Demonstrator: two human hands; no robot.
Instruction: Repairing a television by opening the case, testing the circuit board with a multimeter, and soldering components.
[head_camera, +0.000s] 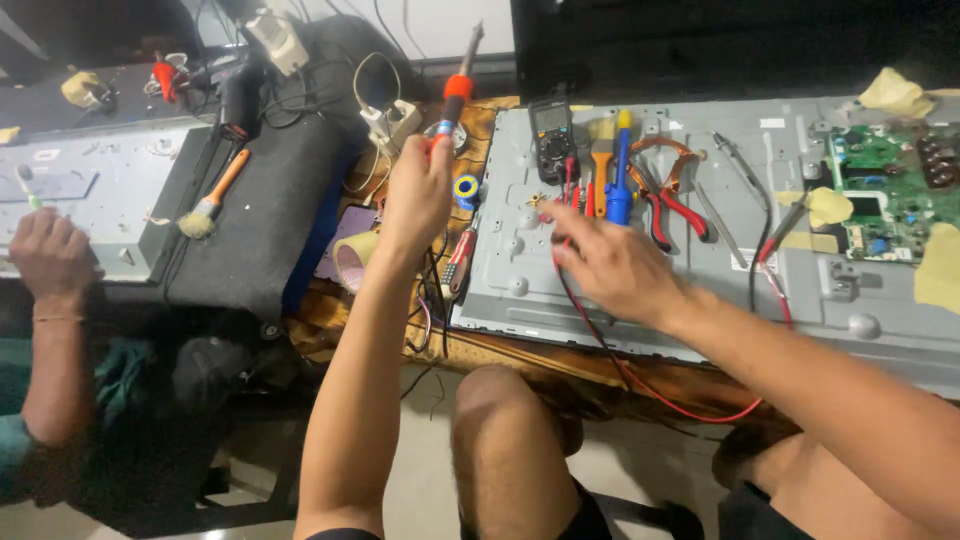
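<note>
Your left hand (418, 195) is raised over the left edge of the grey metal back panel (700, 290), its fingers closed round the handle of a soldering iron (455, 95) held upright with the tip pointing away from you, a grip that appears to keep the tip clear of the panel and the wires below. Your right hand (612, 268) rests low on the panel near its front edge, fingers spread and curved downward, the fingertips (550, 212) touching or nearly touching the red test leads (590, 320); whether they pinch a lead cannot be told. The leads run from the black multimeter (552, 140) at the panel's far edge, forward under your hand and off the front edge in a loop. Just right of the meter, tools lie side by side along the far edge, handles toward you, as if set out for easy reach: a small brush (601, 165), a blue-handled screwdriver (620, 185) and red-handled pliers (672, 205). A green circuit board (880, 190) occupies the panel's right far corner, with patches of yellowish tape (940, 270) beside it. A roll of masking tape (352, 258) lies off the panel's left edge. At far left, another person's hand (48, 255) rests on a second grey panel (90, 190), with a paintbrush (212, 195) lying beside it.
</note>
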